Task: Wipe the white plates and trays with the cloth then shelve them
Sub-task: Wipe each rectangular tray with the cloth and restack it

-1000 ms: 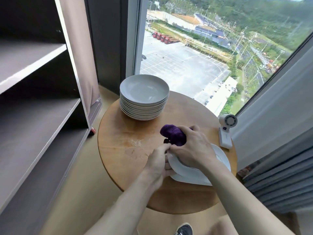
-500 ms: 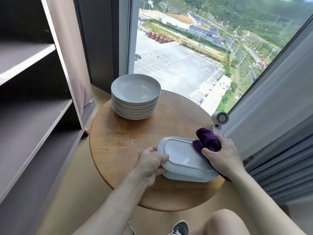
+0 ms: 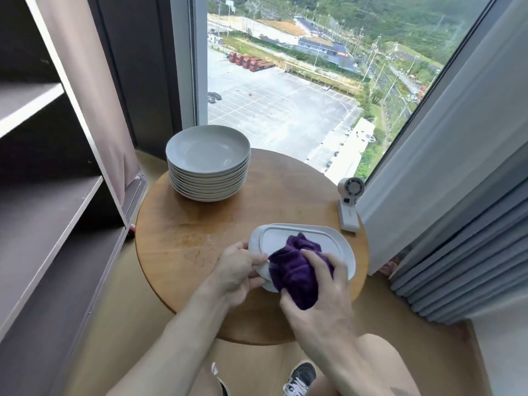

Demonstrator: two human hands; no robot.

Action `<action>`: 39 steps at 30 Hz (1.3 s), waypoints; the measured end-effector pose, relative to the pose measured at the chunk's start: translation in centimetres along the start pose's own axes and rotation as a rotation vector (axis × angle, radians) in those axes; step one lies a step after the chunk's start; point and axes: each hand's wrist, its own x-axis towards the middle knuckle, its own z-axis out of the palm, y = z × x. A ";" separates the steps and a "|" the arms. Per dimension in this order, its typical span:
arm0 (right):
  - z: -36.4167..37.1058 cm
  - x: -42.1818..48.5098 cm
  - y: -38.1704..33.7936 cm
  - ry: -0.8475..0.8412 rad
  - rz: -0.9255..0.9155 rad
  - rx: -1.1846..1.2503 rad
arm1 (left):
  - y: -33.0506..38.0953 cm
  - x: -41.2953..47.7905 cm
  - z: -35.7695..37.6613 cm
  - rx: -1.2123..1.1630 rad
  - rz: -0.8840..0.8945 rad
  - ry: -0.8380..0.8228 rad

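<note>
A white oblong tray lies upside down over the near right part of the round wooden table, its raised foot rim showing. My left hand grips the tray's left end. My right hand presses a bunched purple cloth onto the tray's underside. A stack of several white deep plates stands at the table's far left.
A dark open shelf unit with bare shelves fills the left side. A small white fan stands at the table's right edge beside grey curtains. A tall window is behind the table. My shoes show on the floor below.
My right hand has brought the cloth from the tray's right end onto the middle of its underside. My left hand keeps hold of the left end.
</note>
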 end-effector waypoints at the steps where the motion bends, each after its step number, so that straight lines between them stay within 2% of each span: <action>1: 0.5 -0.2 -1.0 -0.048 -0.063 -0.012 | 0.0 -0.2 0.1 -0.022 0.002 -0.009; 4: 2.1 0.4 -3.8 -0.142 -0.167 -0.080 | 0.2 -0.2 -0.2 -0.182 -0.015 -0.108; 7: 2.7 2.9 -5.6 -0.202 -0.155 -0.191 | 0.5 0.0 -0.4 -0.225 0.019 -0.151; 12: 2.6 7.9 -5.7 -0.279 -0.061 -0.254 | -0.1 0.2 -0.2 -0.115 0.037 -0.063; 18: 1.3 10.2 -1.4 -0.183 0.057 -0.224 | -0.6 0.4 -0.2 0.069 0.035 0.030; 25: -1.7 9.7 3.6 -0.051 0.209 -0.279 | -1.0 0.9 -0.1 0.104 0.047 0.121; 32: -2.5 6.7 4.5 0.008 0.205 -0.116 | -0.7 0.9 -0.3 0.083 0.060 0.140; 39: -1.9 4.8 2.5 -0.010 0.163 -0.166 | -0.6 1.0 -0.3 0.072 0.066 0.110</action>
